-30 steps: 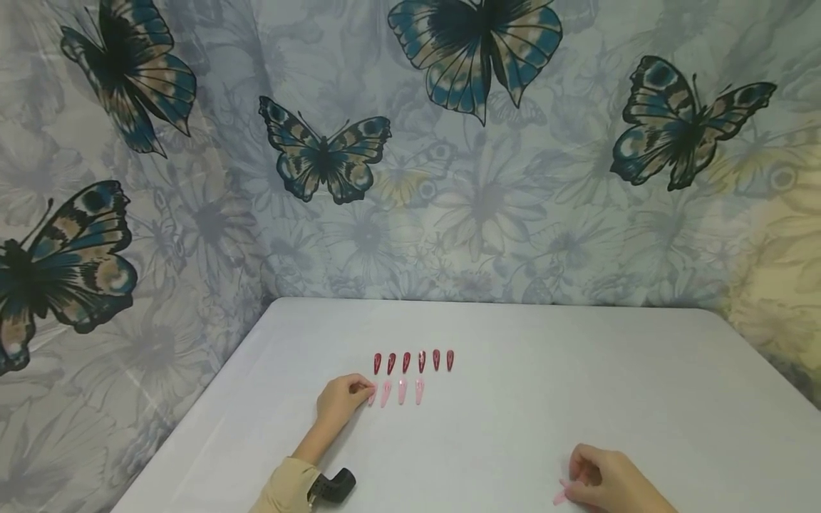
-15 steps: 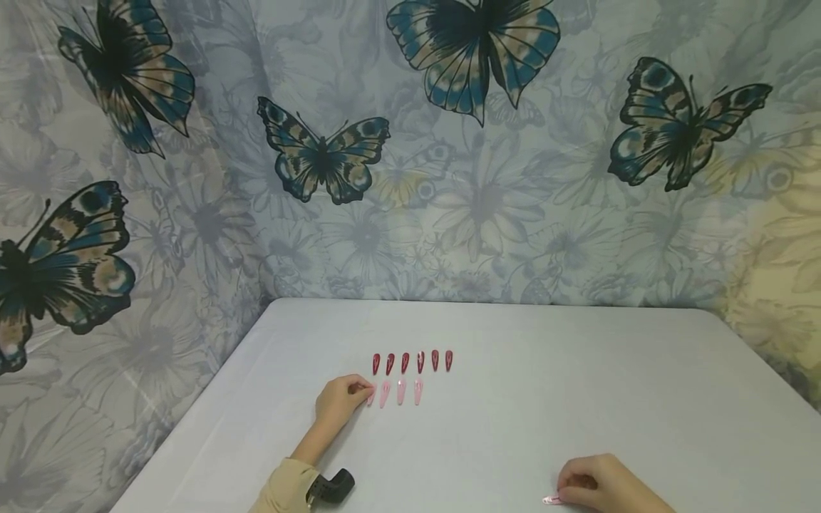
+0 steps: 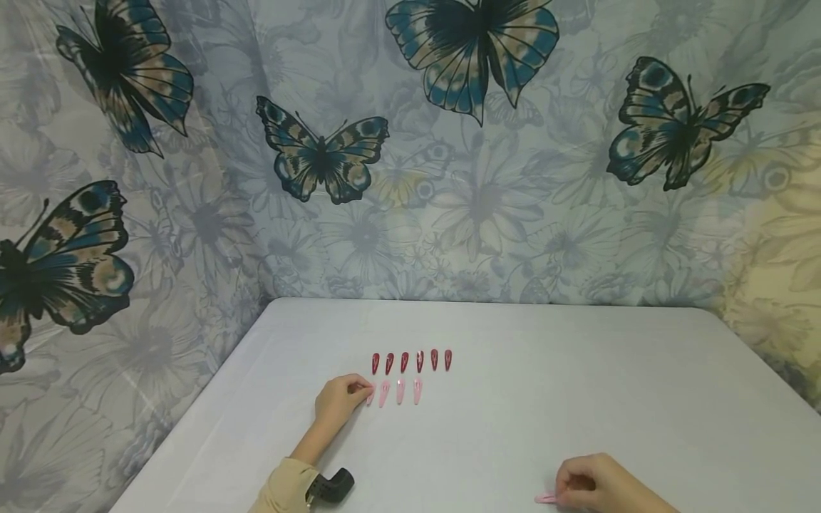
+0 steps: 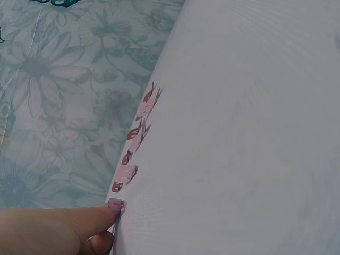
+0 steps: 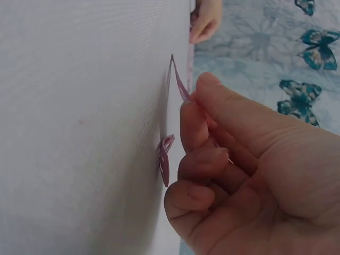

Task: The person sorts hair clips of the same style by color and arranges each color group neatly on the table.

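Note:
My left hand (image 3: 338, 400) pinches the leftmost pink snap hair clip (image 3: 370, 396) of the front row; the pinched clip (image 4: 116, 205) shows at the fingertips in the left wrist view. Three more pink clips (image 3: 400, 392) lie to its right. Behind them runs a row of several dark red snap clips (image 3: 404, 363). At the front right, my right hand (image 3: 593, 484) holds a pink snap clip (image 5: 181, 87) between thumb and forefinger, its pointed end outward. Another pink clip (image 5: 165, 162) rests on the table by the curled lower fingers, seen in the right wrist view.
All the clips are on a white-covered table (image 3: 487, 427). Its back edge meets a wall covering (image 3: 487, 214) printed with butterflies and flowers. A black band device (image 3: 333, 486) sits on the left wrist, by the beige sleeve (image 3: 285, 488).
My right hand has shifted slightly left and toward the near edge, and the pink clip at its fingertips has turned from slanted to nearly crosswise. The left hand stays put.

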Demonstrator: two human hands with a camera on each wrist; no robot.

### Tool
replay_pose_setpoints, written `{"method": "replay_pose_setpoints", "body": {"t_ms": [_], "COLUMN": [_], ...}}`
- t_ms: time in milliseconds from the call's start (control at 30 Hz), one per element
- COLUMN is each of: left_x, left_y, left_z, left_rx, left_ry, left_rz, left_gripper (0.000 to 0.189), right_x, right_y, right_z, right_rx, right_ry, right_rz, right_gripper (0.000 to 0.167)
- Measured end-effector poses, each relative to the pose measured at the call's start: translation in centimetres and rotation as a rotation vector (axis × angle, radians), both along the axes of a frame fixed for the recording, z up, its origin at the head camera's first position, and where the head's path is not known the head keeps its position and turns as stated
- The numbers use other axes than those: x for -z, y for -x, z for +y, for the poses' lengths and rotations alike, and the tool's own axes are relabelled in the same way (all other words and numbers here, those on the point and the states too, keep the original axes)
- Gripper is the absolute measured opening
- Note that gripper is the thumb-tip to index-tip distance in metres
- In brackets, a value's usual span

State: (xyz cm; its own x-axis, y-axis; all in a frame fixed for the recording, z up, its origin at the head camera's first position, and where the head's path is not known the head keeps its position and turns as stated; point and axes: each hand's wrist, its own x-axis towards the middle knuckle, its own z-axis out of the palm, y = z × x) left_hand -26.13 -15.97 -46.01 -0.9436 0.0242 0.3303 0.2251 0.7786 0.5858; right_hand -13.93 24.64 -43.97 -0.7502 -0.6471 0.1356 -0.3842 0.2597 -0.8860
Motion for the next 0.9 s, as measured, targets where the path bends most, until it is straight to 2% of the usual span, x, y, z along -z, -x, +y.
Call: {"method": "replay_pose_setpoints", "body": {"t_ms": [133, 433, 500, 633, 733, 900], "left_x": [0.07, 0.01, -0.02, -0.07, -0.09, -0.01], "left_y": [0.06, -0.03, -0.07, -0.12, -0.11, -0.05], "left_z": [-0.05, 0.04, 0.06, 0.07, 0.06, 0.0], "left_rx": [0.0, -0.003, -0.004, -0.004, -0.001, 0.002], "left_ry": [0.003, 0.003, 0.003, 0.001, 0.0, -0.002], "left_rz": [0.001, -0.008, -0.011, -0.012, -0.008, -0.005], "left_gripper": [0.008, 0.008, 0.008, 0.008, 0.008, 0.008], "right_x": [0.04, -0.01, -0.01, -0.14, -0.37, -0.59], "right_y": [0.2, 0.45, 0.44, 0.42, 0.42, 0.43], "right_z": [0.14, 0.25, 0.23, 0.24, 0.28, 0.26], "right_rx": [-0.026, 0.026, 0.024, 0.035, 0.071, 0.125], "right_ry": [0.008, 0.005, 0.017, 0.022, 0.006, -0.03], "right_rz": [0.047, 0.177, 0.166, 0.089, 0.03, 0.04], "right_gripper": [0.009, 0.014, 0.014, 0.01, 0.009, 0.013]}}
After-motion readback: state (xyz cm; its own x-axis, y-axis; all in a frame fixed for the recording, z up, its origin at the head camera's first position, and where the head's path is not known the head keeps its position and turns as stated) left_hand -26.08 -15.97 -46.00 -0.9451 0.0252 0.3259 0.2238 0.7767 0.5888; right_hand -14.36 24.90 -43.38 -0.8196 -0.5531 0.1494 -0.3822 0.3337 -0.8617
